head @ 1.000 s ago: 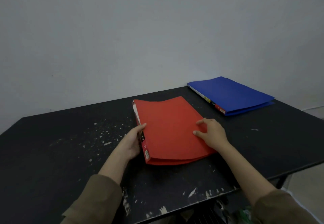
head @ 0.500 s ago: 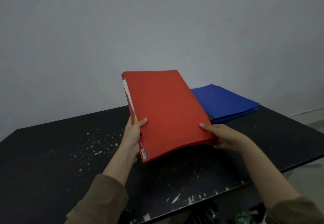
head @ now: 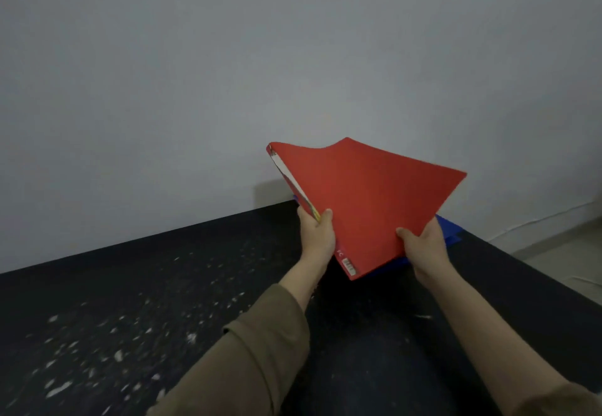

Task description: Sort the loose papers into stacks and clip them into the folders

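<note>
1. Your left hand (head: 316, 238) grips the spine edge of the red folder (head: 368, 207), thumb on the cover, fingers curled round behind it.
2. Your right hand (head: 423, 245) grips the folder's lower right edge, thumb on top, the remaining fingers hidden beneath.
3. Both forearms reach forward over the black table (head: 136, 298); olive sleeves (head: 260, 360) are pushed back from the wrists.
4. The red folder is held clear of the table, tilted with its far end raised, directly above the blue folder (head: 451, 231).
5. The blue folder is mostly covered; only a strip shows at the right and below the red one.
6. White page edges show along the red folder's spine side; its closed cover bows slightly at the far edge. The spine label is too blurred to read.
7. The table carries pale flecks, smeared by motion blur.
</note>
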